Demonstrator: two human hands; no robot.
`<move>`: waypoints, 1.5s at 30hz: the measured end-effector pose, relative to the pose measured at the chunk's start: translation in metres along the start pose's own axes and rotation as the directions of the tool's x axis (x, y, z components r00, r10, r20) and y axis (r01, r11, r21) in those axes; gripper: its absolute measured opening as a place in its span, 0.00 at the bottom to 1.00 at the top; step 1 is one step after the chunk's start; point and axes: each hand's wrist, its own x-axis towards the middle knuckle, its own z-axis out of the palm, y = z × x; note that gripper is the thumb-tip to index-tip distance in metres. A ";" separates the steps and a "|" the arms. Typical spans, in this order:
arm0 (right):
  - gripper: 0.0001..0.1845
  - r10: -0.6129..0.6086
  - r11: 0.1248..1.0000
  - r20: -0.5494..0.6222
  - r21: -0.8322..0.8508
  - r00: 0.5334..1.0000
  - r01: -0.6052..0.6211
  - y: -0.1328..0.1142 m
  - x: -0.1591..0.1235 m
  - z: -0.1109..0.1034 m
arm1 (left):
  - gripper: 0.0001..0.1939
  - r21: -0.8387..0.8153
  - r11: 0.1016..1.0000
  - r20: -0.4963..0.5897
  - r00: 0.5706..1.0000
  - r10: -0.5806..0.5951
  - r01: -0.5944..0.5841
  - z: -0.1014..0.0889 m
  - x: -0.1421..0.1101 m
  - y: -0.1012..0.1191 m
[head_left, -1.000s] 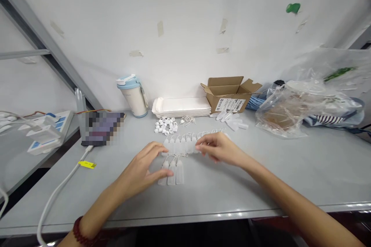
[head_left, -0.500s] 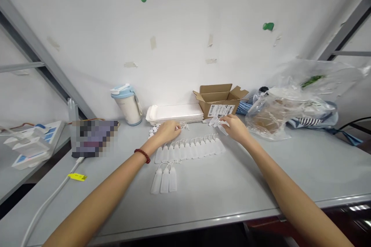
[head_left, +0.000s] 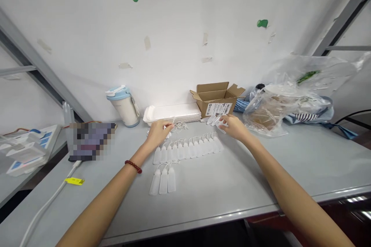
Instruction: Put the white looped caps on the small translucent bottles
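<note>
My left hand [head_left: 158,132] is closed in a pinch on a thin white cord [head_left: 174,119], just above a small pile of white cord loops [head_left: 182,126]. On the right, the fingers of my right hand [head_left: 233,127] close on a translucent white plastic tag [head_left: 222,126], beside several loose ones [head_left: 212,119] in front of the carton. Below my hands lies a row of similar tags [head_left: 189,149], each with a white cord at its top. Nearer to me are three more corded tags [head_left: 163,182], side by side. Small white pieces [head_left: 166,136] are partly hidden behind my left hand.
A stack of white trays [head_left: 174,112] and an open cardboard box [head_left: 216,102] stand against the wall. To the left are a tumbler [head_left: 124,106], a blurred-out device [head_left: 91,141] and its white cable [head_left: 48,204]. A clear plastic bag [head_left: 266,114] sits at the right.
My left hand has lifted slightly and shifted left, with a cord now showing at its fingertips. My right hand has stayed by the loose tags. The view has shifted a little.
</note>
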 end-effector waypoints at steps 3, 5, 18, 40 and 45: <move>0.11 0.013 1.000 0.027 0.003 1.000 -0.013 -0.002 -0.003 -0.002 | 0.15 -0.078 0.997 -0.067 0.998 0.009 -0.014 -0.002 -0.011 -0.004; 0.11 0.026 1.000 0.028 -0.015 0.999 -0.026 -0.004 -0.004 -0.004 | 0.14 -0.112 0.993 -0.076 0.997 0.023 -0.032 -0.004 -0.015 -0.004; 0.12 0.073 0.993 0.052 -0.091 0.996 -0.068 -0.015 -0.013 -0.006 | 0.14 -0.144 0.984 -0.121 0.989 0.089 -0.106 -0.001 -0.030 0.022; 0.09 -0.456 0.749 -0.244 0.414 0.856 0.517 -0.081 -0.053 0.011 | 0.14 0.367 0.816 0.022 0.881 0.472 -0.446 -0.004 -0.039 0.035; 0.09 -0.466 0.741 -0.255 0.411 0.847 0.531 -0.082 -0.054 0.010 | 0.15 0.376 0.827 -0.010 0.890 0.455 -0.419 -0.007 -0.037 0.033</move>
